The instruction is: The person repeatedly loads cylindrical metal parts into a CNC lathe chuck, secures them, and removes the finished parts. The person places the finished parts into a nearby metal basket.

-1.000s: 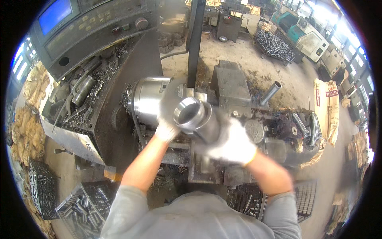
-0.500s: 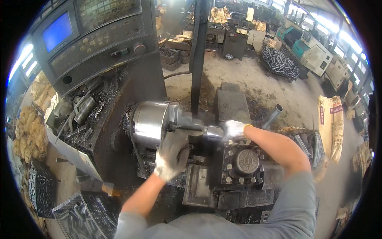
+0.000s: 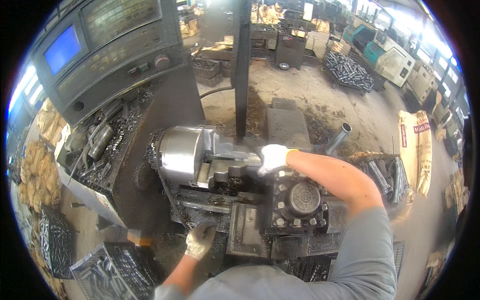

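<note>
At the lathe, my right hand, in a white glove, is closed round the outer end of a shiny metal cylinder. The cylinder's other end lies at the jaws of the round steel chuck; the exact contact is hard to see. My left hand, in a soiled glove, is low in front of the lathe bed, below the chuck. Its fingers look curled, and whatever they hold is hidden. Nearest my right wrist stands the square tool post with its bolts and round cap.
A control panel with a lit blue screen rises at the left, above a tray of metal chips. An upright metal tube stands behind the tool post. Crates of metal parts are at lower left, and a paper sack stands right.
My left hand has left the chuck jaws and moved down toward me, below the bed. My right hand stays at the cylinder, now slightly nearer the chuck. The view has shifted a little.
</note>
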The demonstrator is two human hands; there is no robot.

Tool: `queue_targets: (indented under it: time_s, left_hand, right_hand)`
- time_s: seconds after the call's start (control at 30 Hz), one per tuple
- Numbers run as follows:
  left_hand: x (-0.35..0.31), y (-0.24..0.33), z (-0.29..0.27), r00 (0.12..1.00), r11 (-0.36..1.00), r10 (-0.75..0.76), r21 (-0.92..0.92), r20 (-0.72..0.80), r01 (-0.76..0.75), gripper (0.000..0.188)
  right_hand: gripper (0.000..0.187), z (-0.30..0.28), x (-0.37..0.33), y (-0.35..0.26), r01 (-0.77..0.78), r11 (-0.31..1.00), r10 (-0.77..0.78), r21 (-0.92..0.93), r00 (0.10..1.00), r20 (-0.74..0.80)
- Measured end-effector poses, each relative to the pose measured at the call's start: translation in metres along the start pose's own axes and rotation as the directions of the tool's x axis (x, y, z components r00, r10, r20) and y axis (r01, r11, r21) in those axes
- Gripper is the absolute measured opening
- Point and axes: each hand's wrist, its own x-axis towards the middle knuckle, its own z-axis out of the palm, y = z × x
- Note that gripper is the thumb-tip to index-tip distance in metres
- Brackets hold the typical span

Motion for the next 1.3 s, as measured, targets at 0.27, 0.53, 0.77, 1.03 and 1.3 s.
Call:
queue_targets:
  time_s: [0.27,0.53,0.77,1.03,1.3]
  left_hand:
    - [-0.037,-0.012,-0.025,0.986,0.987,-0.163,0.006,0.042,0.162,0.020]
    - [-0.029,-0.006,-0.009,0.994,0.994,0.095,0.045,0.057,-0.098,0.019]
    - [-0.017,0.026,0.000,0.995,0.996,0.091,0.008,0.049,-0.091,0.019]
    - [-0.005,0.049,0.018,0.970,0.973,0.228,-0.044,0.079,-0.225,0.018]
    - [-0.071,0.020,-0.067,0.995,0.999,0.041,0.031,-0.088,-0.038,0.018]
  right_hand:
    - [0.052,0.005,-0.020,0.052,-0.307,0.920,0.252,0.243,0.940,0.232]
    - [0.039,0.005,-0.024,0.047,-0.229,0.961,0.199,0.153,0.962,0.186]
    - [0.035,-0.007,-0.006,0.039,-0.114,0.981,0.078,0.155,0.972,0.222]
    - [0.073,-0.008,0.002,0.008,-0.141,0.972,0.105,0.186,0.975,0.194]
    - [0.084,-0.007,0.002,0.013,-0.117,0.986,0.096,0.120,0.981,0.171]
